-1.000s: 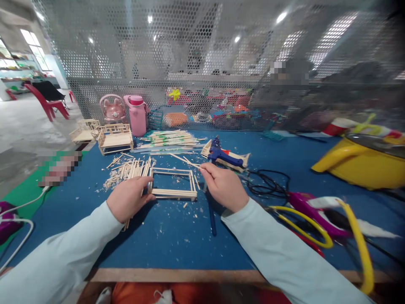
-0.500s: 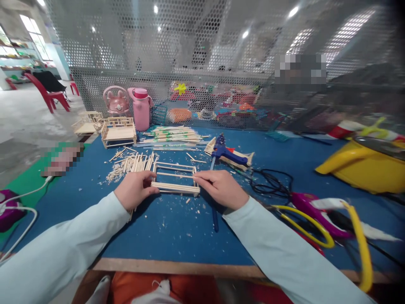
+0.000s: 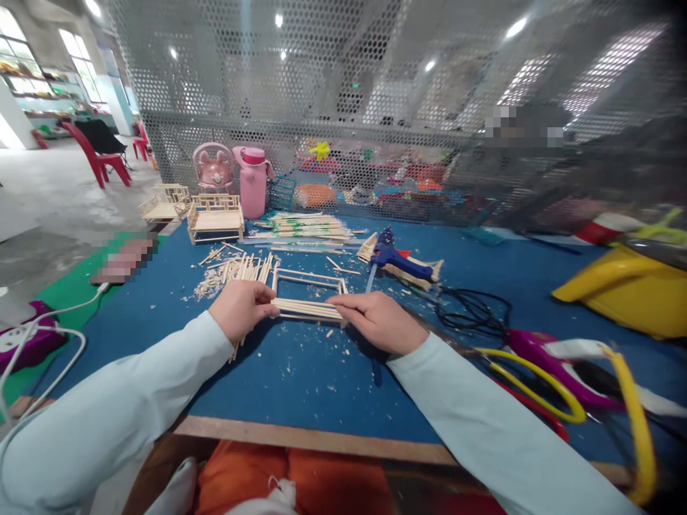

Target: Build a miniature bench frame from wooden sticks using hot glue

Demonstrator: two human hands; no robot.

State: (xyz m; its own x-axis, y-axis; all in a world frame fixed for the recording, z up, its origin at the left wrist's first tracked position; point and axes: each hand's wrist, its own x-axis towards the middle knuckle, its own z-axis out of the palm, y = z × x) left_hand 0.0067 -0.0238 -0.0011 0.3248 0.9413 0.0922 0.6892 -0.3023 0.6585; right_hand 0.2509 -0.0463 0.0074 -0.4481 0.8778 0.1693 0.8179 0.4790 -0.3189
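Note:
Between my hands stands a small rectangular frame of thin wooden sticks (image 3: pixel 311 275), with several sticks laid side by side along its near edge. My left hand (image 3: pixel 241 309) pinches the left end of these near sticks (image 3: pixel 305 308) between thumb and fingers. At their right end, my right hand (image 3: pixel 382 322) is closed, its fingertips on a wooden stick by the frame's near right corner. Part of each stick end is hidden under the fingers. A pile of loose cut sticks (image 3: pixel 250 267) lies just behind and partly under my left hand.
A blue glue gun (image 3: pixel 400 261) rests behind my right hand, its black cable (image 3: pixel 472 315) coiled rightward. Two small stick-built chairs (image 3: pixel 215 218) stand at the back left near a pink bottle (image 3: pixel 253 184). Pliers with yellow handles (image 3: pixel 537 383), a purple power strip (image 3: pixel 563 365) and a yellow container (image 3: pixel 633 290) are at right.
The stick that lay across the frame's middle has come toward me and now lies against the near sticks, both hands moving with it. The camera view has turned slightly left.

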